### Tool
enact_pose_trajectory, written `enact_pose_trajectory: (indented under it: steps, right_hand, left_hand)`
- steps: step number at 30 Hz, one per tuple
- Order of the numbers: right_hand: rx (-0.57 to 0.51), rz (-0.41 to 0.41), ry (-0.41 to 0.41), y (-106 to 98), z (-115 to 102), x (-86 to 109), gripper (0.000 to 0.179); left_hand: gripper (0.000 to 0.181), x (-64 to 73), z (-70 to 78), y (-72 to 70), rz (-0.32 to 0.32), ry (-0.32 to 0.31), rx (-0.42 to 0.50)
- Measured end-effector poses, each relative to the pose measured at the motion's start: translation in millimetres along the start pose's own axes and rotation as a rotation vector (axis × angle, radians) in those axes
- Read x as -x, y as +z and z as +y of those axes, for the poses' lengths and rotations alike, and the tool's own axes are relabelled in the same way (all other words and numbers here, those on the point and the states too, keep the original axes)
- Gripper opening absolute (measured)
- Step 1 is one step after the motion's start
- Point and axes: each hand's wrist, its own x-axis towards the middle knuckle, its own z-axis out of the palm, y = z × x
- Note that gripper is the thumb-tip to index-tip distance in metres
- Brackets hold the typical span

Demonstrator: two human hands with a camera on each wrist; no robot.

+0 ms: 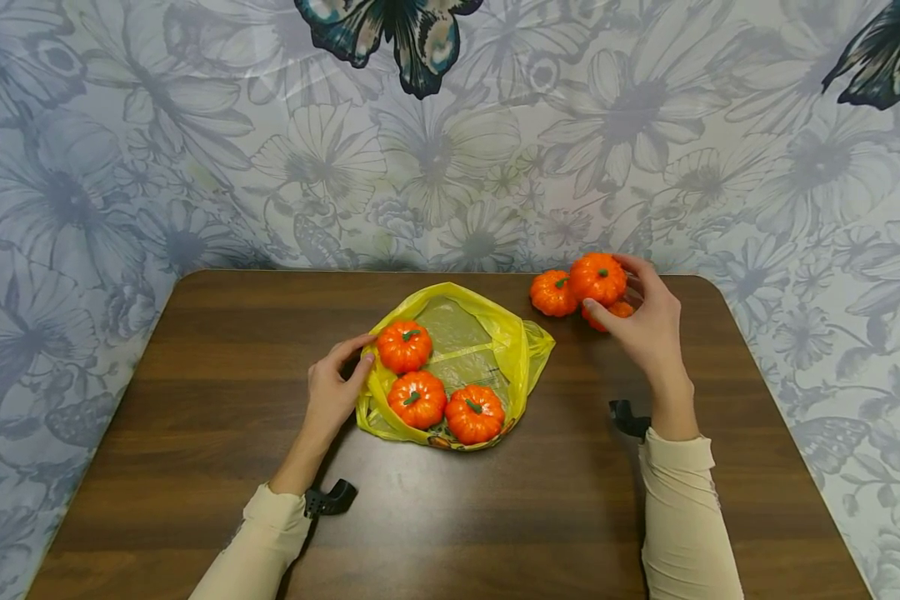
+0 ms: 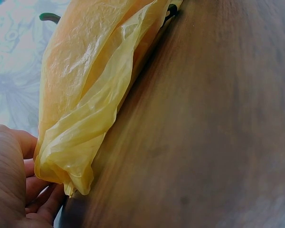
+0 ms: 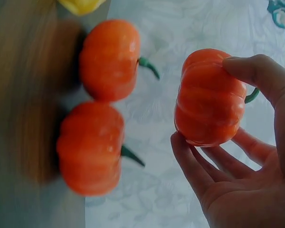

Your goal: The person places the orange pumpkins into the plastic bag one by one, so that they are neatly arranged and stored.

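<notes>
My right hand [image 1: 651,325] grips a small orange pumpkin [image 3: 210,97] with a green stem, thumb on one side and fingers on the other. It is lifted above two more pumpkins at the back right of the table; one pumpkin [image 1: 552,293] shows left of it, the other [image 1: 619,311] is partly covered by the hand. At the left edge of a yellow plastic bag [image 1: 521,333], my left hand [image 1: 335,385] pinches the film. The bag lies spread with its mouth facing up. Inside sit three pumpkins: upper left [image 1: 404,346], lower left [image 1: 417,399] and lower right [image 1: 475,414].
The brown wooden table [image 1: 495,533] has rounded back corners and ends close to a wall [image 1: 435,192] with a flower and butterfly pattern. Black wrist mounts, one on the left wrist [image 1: 332,498] and one on the right [image 1: 630,419], stick out inward over the tabletop.
</notes>
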Motion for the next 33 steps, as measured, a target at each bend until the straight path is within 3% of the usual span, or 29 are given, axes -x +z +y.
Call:
enact_pose_trajectory:
  steps: [19, 33]
  right_hand:
    - [-0.101, -0.151, -0.085, 55.1, -45.6, 0.2, 0.073]
    - [-0.189, -0.2, -0.148, 88.4, -75.4, -2.4, 0.071]
  left_hand:
    - [0.03, 0.2, -0.9, -0.4, -0.008, -0.013, 0.001]
    - [0.029, -0.3, 0.1, -0.7, -0.007, -0.015, 0.007]
